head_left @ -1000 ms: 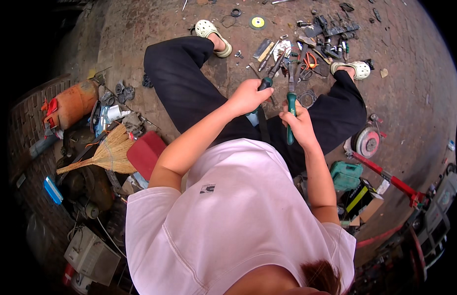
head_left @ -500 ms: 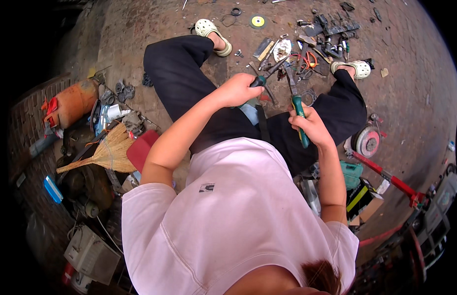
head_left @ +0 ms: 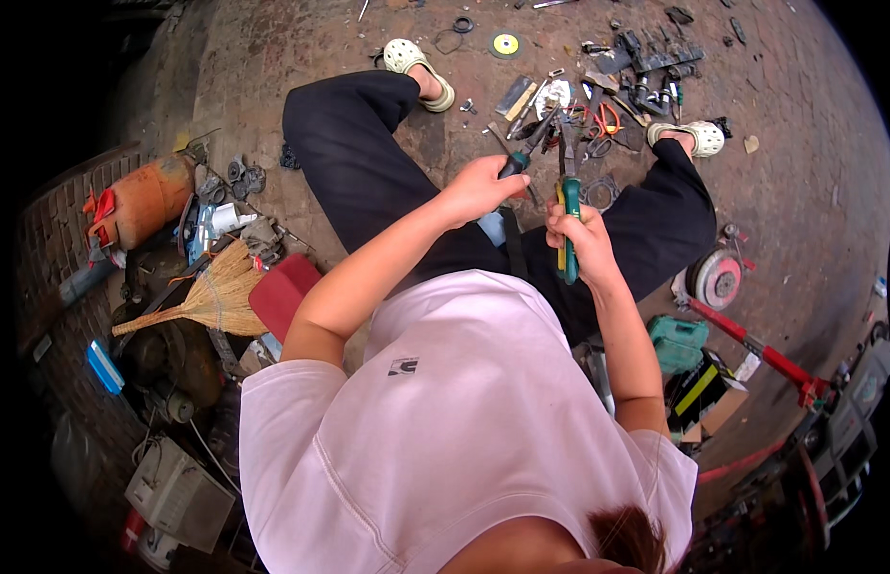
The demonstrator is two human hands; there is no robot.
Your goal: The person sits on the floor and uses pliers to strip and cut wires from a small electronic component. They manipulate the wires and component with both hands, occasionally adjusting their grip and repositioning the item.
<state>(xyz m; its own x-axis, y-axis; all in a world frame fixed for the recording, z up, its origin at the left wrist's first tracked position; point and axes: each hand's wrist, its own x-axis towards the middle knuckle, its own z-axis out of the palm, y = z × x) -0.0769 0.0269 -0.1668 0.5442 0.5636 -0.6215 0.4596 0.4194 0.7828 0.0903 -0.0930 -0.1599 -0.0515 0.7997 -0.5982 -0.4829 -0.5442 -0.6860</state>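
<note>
Across the brown floor the work looks under way, with nothing visibly finished and what remains unclear. Between spread, dark-trousered legs, both forearms angle forward and inward. The left hand, fingers curled around its handle, holds a dark-and-green tool slanting rightward. The right hand, fingers wrapped round green-and-yellow pliers, points them forward; the tips sit near each other, contact uncertain.
</note>
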